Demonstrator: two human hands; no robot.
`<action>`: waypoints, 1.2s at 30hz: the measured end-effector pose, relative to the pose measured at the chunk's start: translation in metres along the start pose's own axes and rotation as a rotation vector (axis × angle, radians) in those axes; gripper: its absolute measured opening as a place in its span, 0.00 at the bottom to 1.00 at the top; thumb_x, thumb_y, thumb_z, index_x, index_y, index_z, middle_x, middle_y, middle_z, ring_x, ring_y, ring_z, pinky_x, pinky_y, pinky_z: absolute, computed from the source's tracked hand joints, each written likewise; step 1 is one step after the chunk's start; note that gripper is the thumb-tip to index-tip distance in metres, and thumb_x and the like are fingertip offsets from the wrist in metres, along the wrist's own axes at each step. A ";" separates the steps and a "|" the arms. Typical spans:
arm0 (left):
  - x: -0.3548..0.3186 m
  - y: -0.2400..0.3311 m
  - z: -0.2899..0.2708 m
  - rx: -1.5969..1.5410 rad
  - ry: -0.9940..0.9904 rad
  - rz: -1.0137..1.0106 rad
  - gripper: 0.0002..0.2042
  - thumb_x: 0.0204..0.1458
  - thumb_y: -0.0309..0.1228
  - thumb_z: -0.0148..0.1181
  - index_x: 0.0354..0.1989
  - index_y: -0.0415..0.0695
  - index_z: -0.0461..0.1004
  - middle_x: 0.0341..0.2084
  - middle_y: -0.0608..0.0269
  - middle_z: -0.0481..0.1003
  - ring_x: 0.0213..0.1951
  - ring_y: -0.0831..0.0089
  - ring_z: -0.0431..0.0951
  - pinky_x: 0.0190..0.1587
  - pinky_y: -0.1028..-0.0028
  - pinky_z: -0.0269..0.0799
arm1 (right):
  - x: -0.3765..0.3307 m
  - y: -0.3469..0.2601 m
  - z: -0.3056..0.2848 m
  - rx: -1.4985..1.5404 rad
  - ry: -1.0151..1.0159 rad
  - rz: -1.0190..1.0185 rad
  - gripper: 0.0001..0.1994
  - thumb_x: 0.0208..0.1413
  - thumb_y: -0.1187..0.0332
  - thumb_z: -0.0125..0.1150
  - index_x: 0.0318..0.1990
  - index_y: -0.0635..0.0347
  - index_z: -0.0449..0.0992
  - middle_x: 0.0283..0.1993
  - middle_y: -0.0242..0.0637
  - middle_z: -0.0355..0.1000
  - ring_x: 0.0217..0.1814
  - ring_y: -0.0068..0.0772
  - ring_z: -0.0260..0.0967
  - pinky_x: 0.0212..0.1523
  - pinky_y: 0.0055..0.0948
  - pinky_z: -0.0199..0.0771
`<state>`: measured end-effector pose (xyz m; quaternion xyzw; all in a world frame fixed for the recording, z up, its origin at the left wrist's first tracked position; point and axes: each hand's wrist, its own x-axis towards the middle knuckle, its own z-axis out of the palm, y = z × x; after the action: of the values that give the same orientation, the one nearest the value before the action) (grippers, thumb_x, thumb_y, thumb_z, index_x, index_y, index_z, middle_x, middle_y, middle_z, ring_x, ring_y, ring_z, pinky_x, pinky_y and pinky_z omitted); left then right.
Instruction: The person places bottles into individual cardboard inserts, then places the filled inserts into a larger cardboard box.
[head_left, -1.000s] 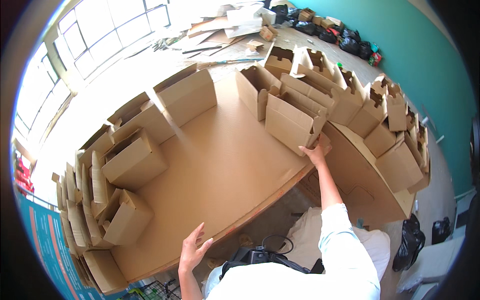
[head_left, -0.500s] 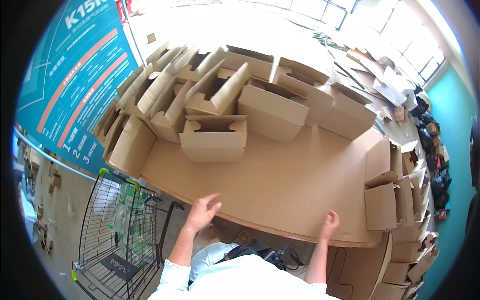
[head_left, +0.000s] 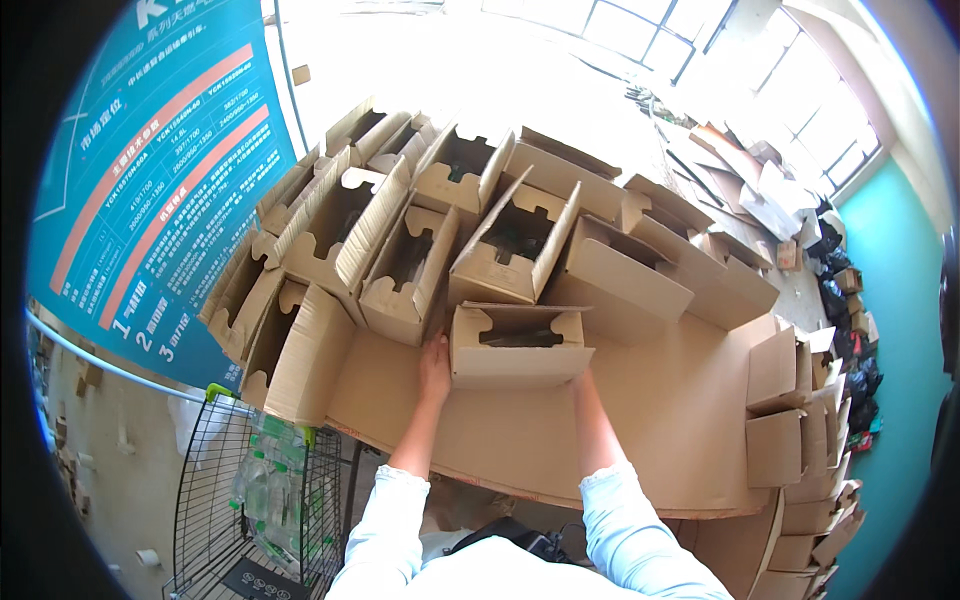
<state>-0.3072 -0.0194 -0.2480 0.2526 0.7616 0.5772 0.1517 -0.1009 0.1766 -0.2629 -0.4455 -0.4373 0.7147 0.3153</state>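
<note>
Here, an open-topped cardboard box (head_left: 518, 347) is sitting on the cardboard tabletop (head_left: 650, 420), toward its near-left part, just in front of the row of similar open boxes (head_left: 480, 230) crowding the far edge. The left hand (head_left: 434, 368) is pressing flat against the box's left end, fingers extended and lying along the cardboard. The right hand (head_left: 583, 378) is reaching to the box's right end and is mostly hidden behind it, so I cannot tell how its fingers are set. Half a second ago both hands were resting at the tabletop's near edge, clear of any box; now they are bracketing this one. A wire cart (head_left: 250, 500) is standing below the left corner.
</note>
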 end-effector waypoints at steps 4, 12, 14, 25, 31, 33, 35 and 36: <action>-0.023 0.027 -0.018 -0.007 -0.111 -0.021 0.24 0.64 0.41 0.28 0.57 0.40 0.65 0.54 0.49 0.66 0.57 0.57 0.62 0.61 0.65 0.50 | -0.008 0.036 -0.021 0.064 0.096 0.042 0.14 0.59 0.59 0.48 0.48 0.52 0.70 0.43 0.33 0.72 0.44 0.31 0.70 0.43 0.36 0.72; -0.089 0.060 -0.003 -0.404 -0.054 -0.190 0.22 0.63 0.43 0.33 0.55 0.40 0.65 0.52 0.53 0.66 0.58 0.64 0.62 0.61 0.71 0.52 | -0.069 0.054 -0.077 0.168 0.120 0.098 0.19 0.59 0.55 0.46 0.55 0.50 0.65 0.55 0.33 0.66 0.56 0.35 0.64 0.55 0.41 0.67; -0.112 0.057 0.006 -0.536 -0.057 -0.260 0.22 0.63 0.43 0.34 0.54 0.40 0.65 0.52 0.55 0.66 0.57 0.67 0.62 0.60 0.72 0.52 | -0.085 0.053 -0.098 0.181 -0.012 0.088 0.21 0.59 0.53 0.45 0.57 0.50 0.64 0.56 0.33 0.66 0.56 0.36 0.64 0.56 0.41 0.66; -0.220 0.087 -0.033 -0.919 -0.026 -0.567 0.21 0.58 0.46 0.45 0.53 0.45 0.68 0.43 0.66 0.72 0.44 0.75 0.72 0.48 0.73 0.67 | -0.243 -0.018 -0.095 0.067 -0.134 0.284 0.11 0.59 0.59 0.50 0.47 0.49 0.65 0.35 0.27 0.66 0.38 0.23 0.67 0.39 0.28 0.71; -0.293 0.071 -0.096 -0.980 0.265 -0.659 0.13 0.57 0.38 0.50 0.46 0.46 0.71 0.35 0.63 0.74 0.33 0.70 0.76 0.36 0.69 0.73 | -0.273 -0.046 -0.081 -0.303 -0.817 0.078 0.51 0.43 0.50 0.68 0.66 0.56 0.38 0.64 0.42 0.51 0.65 0.38 0.54 0.62 0.38 0.57; -0.309 0.069 -0.120 -0.985 0.389 -0.670 0.13 0.56 0.38 0.52 0.46 0.46 0.71 0.35 0.63 0.75 0.33 0.70 0.76 0.36 0.68 0.74 | -0.295 -0.075 -0.036 -0.421 -1.073 -0.049 0.65 0.33 0.58 0.77 0.69 0.54 0.25 0.69 0.46 0.42 0.68 0.41 0.51 0.63 0.42 0.57; -0.321 0.069 -0.147 -0.977 0.467 -0.686 0.14 0.56 0.38 0.52 0.46 0.46 0.71 0.36 0.64 0.74 0.35 0.70 0.75 0.38 0.67 0.73 | -0.304 -0.075 0.001 -0.619 -1.115 -0.169 0.66 0.28 0.65 0.79 0.69 0.55 0.27 0.67 0.47 0.47 0.63 0.41 0.59 0.59 0.41 0.64; -0.325 0.069 -0.160 -0.969 0.508 -0.692 0.14 0.56 0.39 0.52 0.46 0.46 0.71 0.37 0.64 0.74 0.36 0.71 0.75 0.39 0.67 0.73 | -0.306 -0.070 0.018 -0.621 -1.148 -0.192 0.65 0.29 0.65 0.79 0.69 0.55 0.28 0.66 0.46 0.48 0.63 0.41 0.59 0.59 0.40 0.65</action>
<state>-0.1075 -0.3155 -0.1562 -0.2491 0.4644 0.8151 0.2406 0.0107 -0.0571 -0.0848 -0.0229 -0.7597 0.6480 -0.0490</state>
